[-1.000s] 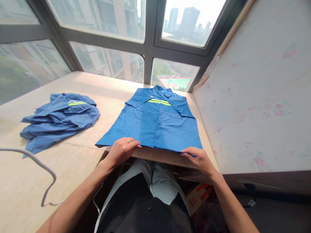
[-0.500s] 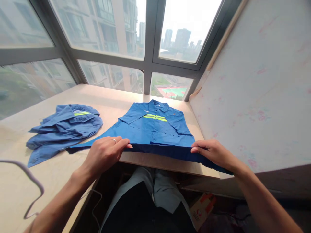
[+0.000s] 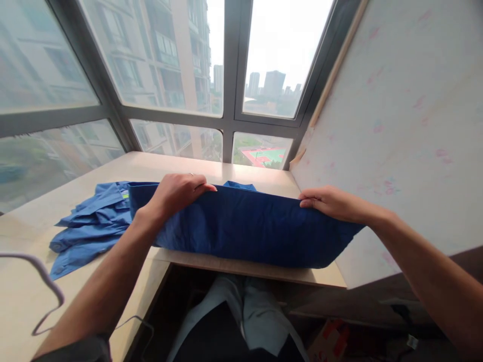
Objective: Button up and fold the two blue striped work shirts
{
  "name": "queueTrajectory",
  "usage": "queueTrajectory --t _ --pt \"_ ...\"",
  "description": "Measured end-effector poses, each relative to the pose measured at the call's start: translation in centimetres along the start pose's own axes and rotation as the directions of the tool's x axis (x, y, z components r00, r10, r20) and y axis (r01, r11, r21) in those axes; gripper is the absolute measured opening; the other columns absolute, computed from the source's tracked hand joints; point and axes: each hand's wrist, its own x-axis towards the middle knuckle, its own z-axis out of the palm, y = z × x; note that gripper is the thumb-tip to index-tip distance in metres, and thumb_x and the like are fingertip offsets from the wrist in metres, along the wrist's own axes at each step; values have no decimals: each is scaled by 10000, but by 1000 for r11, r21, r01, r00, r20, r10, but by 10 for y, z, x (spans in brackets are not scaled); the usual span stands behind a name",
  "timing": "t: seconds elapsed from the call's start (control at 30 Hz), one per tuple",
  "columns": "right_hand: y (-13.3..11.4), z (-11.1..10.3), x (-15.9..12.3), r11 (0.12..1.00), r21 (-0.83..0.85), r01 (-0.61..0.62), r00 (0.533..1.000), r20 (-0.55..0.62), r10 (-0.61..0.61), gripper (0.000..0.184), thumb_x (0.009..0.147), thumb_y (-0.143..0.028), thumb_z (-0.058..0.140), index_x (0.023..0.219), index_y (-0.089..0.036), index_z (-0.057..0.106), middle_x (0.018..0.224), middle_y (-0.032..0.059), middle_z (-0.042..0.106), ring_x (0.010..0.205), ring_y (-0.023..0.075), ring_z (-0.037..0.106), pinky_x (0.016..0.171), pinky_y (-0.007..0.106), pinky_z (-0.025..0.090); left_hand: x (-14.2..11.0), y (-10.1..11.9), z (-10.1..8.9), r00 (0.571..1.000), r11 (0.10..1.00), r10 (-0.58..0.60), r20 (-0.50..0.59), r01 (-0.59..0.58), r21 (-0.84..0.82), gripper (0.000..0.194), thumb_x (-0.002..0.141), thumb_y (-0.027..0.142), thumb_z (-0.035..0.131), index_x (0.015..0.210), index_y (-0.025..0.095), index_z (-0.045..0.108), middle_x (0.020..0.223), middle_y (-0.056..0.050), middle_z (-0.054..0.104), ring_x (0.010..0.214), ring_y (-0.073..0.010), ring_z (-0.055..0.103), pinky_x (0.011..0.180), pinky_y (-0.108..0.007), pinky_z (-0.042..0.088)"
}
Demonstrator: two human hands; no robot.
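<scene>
A bright blue work shirt (image 3: 249,229) lies on the light wooden table (image 3: 181,166) by the window. Its near hem is lifted and carried towards the far edge, so the cloth stands up as a wide fold and hides most of the shirt's front. My left hand (image 3: 177,193) pinches the hem at the left end, a ring on one finger. My right hand (image 3: 332,201) pinches the hem at the right end. Only the collar tip (image 3: 239,185) shows beyond the raised edge.
A second, paler blue shirt (image 3: 90,226) lies crumpled on the table at the left. A white cable (image 3: 45,281) loops over the near-left tabletop. A pale flowered wall (image 3: 396,125) borders the table on the right. A cardboard box (image 3: 328,342) sits on the floor.
Both hands have raised the shirt's near hem off the table edge and moved it up and away towards the collar. The camera has tilted upward.
</scene>
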Motion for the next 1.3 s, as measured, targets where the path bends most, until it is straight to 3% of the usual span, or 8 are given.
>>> queueTrajectory --t 0.17,0.4,0.5,0.67,0.83,1.03,1.17,1.3 --pt "31 27 58 981 -151 -120 991 45 128 225 910 -289 502 808 -220 690 780 36 699 724 191 619 639 266 421 55 -26 62 963 996 30 267 -50 68 566 944 634 390 854 181 718 871 -135 732 887 -312 682 715 -332 421" --pt "71 84 89 922 -345 -175 966 121 228 233 959 -294 494 857 -223 691 836 63 720 765 208 648 598 257 358 66 -66 132 889 998 49 455 -21 -66 629 922 675 339 791 216 748 797 -140 726 806 -301 688 664 -319 421" --pt "90 81 105 923 -334 -193 972 66 228 265 976 -315 481 848 -235 699 845 46 733 783 198 661 615 247 375 82 -78 143 902 996 43 430 -3 -92 655 921 676 310 742 221 745 757 -142 718 773 -300 681 659 -322 419" --pt "131 68 160 867 -428 -255 967 -100 235 274 983 -303 464 999 -228 726 954 87 748 869 234 680 679 270 405 143 -99 163 932 999 -12 361 -2 37 674 940 647 258 796 217 757 810 -140 735 830 -310 687 696 -328 417" --pt "175 96 212 831 -441 -339 937 -79 340 301 987 -390 485 970 -222 734 958 101 748 912 235 677 692 268 403 188 -115 225 928 993 -117 354 107 50 677 968 586 211 911 198 763 949 -155 745 946 -298 686 748 -315 426" --pt "215 133 226 862 -351 -365 921 -3 389 301 980 -400 505 907 -211 727 904 77 745 860 201 669 674 253 387 187 -119 290 903 984 -154 401 176 -19 683 959 567 201 821 185 751 905 -158 744 887 -282 693 701 -305 419" --pt "234 126 226 934 -218 -281 960 -57 276 326 967 -429 515 842 -200 710 799 51 724 763 185 649 660 250 380 186 -131 294 934 971 -184 307 221 -90 699 953 583 182 723 203 722 812 -128 738 823 -266 684 658 -300 390" --pt "248 122 231 946 -144 -290 942 -215 256 320 942 -460 551 833 -203 708 813 49 730 750 191 645 672 258 384 194 -135 293 956 953 -256 145 275 -130 705 969 516 163 693 171 713 750 -138 719 763 -253 674 649 -319 362"
